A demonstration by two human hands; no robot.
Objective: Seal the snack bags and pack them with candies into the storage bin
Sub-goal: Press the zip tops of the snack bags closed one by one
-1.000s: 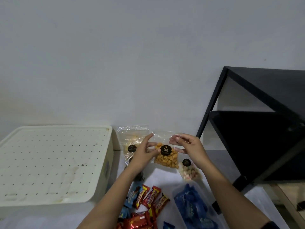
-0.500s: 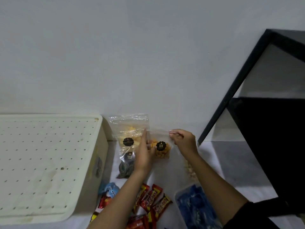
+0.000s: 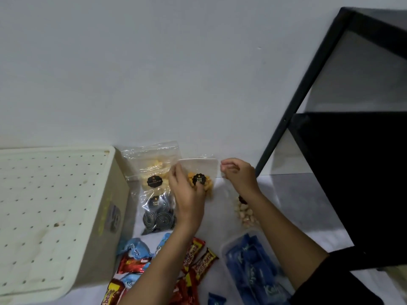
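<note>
A clear snack bag of orange puffs with a black round label stands upright near the wall. My left hand grips its left side and my right hand pinches its top right corner. Two more clear bags lean at the left: one of pale chips and one of black spiral snacks. A bag of pale round snacks lies partly hidden under my right forearm. Red and blue wrapped candies lie in front. The cream storage bin, with its perforated lid on, stands at the left.
A clear tub of blue candy packs sits at the lower right. A black metal shelf frame rises at the right, close to my right hand. The white wall lies just behind the bags.
The view has tilted and shifted left. My hands stay on the orange puff bag's top; the right hand has slid out to its right corner.
</note>
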